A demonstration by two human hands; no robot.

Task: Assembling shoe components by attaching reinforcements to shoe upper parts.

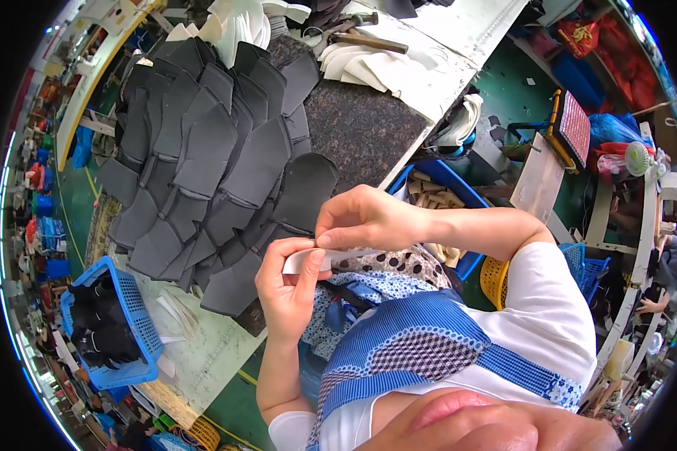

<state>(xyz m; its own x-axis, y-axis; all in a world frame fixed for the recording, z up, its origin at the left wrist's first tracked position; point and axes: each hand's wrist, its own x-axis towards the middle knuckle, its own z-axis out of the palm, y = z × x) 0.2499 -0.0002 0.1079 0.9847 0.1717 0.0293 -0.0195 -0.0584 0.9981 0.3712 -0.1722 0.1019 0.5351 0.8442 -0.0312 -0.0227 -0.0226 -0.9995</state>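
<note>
My left hand (289, 289) and my right hand (361, 218) together pinch a narrow white strip (338, 258) held in front of my chest, just off the near edge of the worktable. The left hand grips its left end, and the right hand's fingertips press on it from above. Just beyond the hands, many dark grey flat fabric pieces (203, 158) lie overlapped in rows on the table.
A blue basket of black pieces (109, 327) sits at the table's left end. A dark speckled slab (361, 128) lies beside the grey pieces, with white cut pieces (368, 68) and a hammer (357, 39) behind. A blue crate (440, 188) stands under the table at right.
</note>
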